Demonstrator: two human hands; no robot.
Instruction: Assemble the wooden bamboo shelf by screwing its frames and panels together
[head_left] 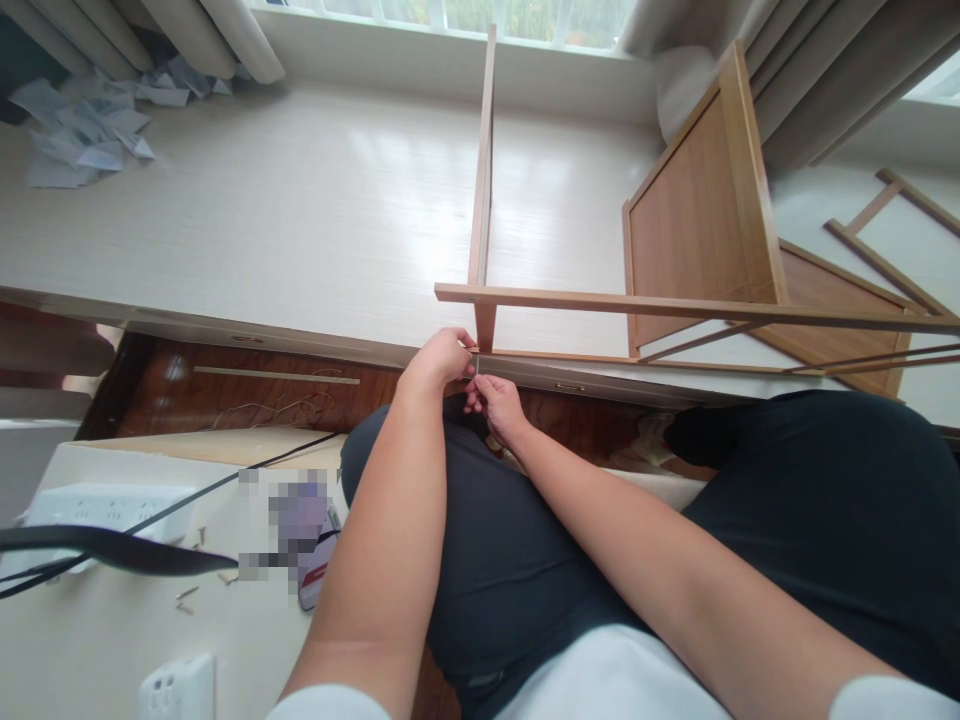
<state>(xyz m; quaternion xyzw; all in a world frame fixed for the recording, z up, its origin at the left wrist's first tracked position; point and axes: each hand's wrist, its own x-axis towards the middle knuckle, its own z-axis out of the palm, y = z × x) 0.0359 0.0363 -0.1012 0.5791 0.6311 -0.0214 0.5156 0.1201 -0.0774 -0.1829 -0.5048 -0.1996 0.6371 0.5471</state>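
Frame [600, 302]: wooden rails, joint dead centre, post running to 12 o'clock. Left hand [442, 358] grip curled shut at the joint; what it pinches, can't tell. Right hand [496, 405] at 5 o'clock of it, fingers pinched on a thin pin [476, 368]. Power strip [105, 505] and loose screws [187, 592] at 8 o'clock. Panel [697, 215] at 2 o'clock.

White short sleeves, apparently black trousers.

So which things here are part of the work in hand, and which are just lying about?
In hand:
left hand
right hand
wooden frame
small thin part pinched between the fingers

Lying about:
wooden panel
power strip
loose screws
crumpled papers
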